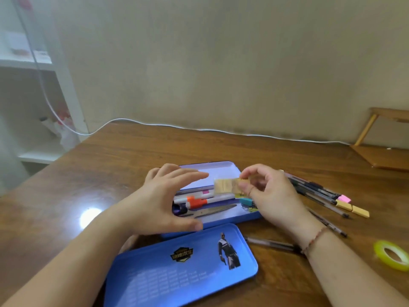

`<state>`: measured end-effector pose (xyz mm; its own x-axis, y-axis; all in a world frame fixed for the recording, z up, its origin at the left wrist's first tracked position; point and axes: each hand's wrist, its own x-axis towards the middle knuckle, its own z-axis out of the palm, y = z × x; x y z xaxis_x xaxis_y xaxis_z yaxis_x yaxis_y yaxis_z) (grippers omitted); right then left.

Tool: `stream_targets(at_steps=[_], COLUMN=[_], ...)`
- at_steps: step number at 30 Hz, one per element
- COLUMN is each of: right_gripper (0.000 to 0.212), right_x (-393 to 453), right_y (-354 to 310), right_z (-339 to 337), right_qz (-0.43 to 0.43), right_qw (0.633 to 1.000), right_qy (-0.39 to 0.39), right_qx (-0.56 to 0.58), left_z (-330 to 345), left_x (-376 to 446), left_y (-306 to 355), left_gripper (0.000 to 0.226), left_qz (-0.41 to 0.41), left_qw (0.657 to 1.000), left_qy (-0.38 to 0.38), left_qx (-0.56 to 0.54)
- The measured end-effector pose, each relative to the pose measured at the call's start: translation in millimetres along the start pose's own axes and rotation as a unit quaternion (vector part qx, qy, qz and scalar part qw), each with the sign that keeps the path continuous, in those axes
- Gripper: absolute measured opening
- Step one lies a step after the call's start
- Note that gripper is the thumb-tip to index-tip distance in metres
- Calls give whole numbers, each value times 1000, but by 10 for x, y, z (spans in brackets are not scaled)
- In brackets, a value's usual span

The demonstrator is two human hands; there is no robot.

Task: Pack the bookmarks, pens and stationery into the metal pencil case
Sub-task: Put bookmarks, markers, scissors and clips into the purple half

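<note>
The metal pencil case (212,171) lies open at the centre of the tabletop (110,156), with its blue lid (181,264) resting separately just near of it. The case already contains markers (205,197), a pair of scissors (212,210) and small clips (245,201) at its right end. The right hand (270,191) pinches a small tan block (225,185), probably a stack of sticky bookmarks, between thumb and fingertips above the right part of the case. The left hand (163,200) is open, fingers spread, holding nothing, and hovers over the left part of the case. Several pens (314,191) lie to the right of the case, one more pen (272,242) lies near the lid, further small coloured blocks (352,206) sit beside the pens, and a roll of yellow tape (392,258) lies at the near right. Risk: the pinch on the tan block is light, so the block may slip or fan apart and land outside the case. Risk: the right end of the case is already crowded, so a block set on the clips may sit too high and stop the lid from closing. Risk: the right forearm passes over the loose pens and may roll them toward the tabletop edge.
</note>
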<state>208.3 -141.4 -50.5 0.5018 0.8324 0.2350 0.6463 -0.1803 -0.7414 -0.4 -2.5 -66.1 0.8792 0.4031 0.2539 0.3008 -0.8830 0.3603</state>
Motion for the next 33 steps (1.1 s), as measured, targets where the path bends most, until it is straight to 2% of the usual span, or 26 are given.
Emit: stream_targets(at_steps=[3, 6, 10, 13, 19, 28, 30, 33], right_gripper=[2, 5, 12, 20, 23, 24, 22, 14], right_x=[-17, -48, -115, -146, -285, -177, -116, -14], right_y=[2, -46, -64, -78, -137, -20, 39, 208], right_z=[79, 72, 87, 77, 88, 174, -4, -338], right_qz=[-16, -26, -69, -106, -176, -171, -141, -47], right_qw=[997, 990, 971, 967, 945, 955, 958, 967], right_qy=[-68, -104, -98, -73, -123, 0, 61, 135], right_qx=[-45, -95, -206, -222, -248, -243, -242, -213], left_z=[23, 22, 23, 44, 72, 84, 102, 119], left_x=[-12, 0, 11, 10, 10, 67, 85, 118], left_y=[22, 35, 33, 6, -11, -231, -305, -350], left_gripper=[96, 93, 91, 90, 91, 90, 90, 87], left_qz=[9, -1, -1, 6, 3, -61, -83, -108], left_qw=[998, 998, 998, 999, 999, 997, 995, 991], left_qy=[-59, -64, -66, -52, -28, 37, 52, 70], left_qx=[3, 0, -3, 0, 17, -15, -21, -27])
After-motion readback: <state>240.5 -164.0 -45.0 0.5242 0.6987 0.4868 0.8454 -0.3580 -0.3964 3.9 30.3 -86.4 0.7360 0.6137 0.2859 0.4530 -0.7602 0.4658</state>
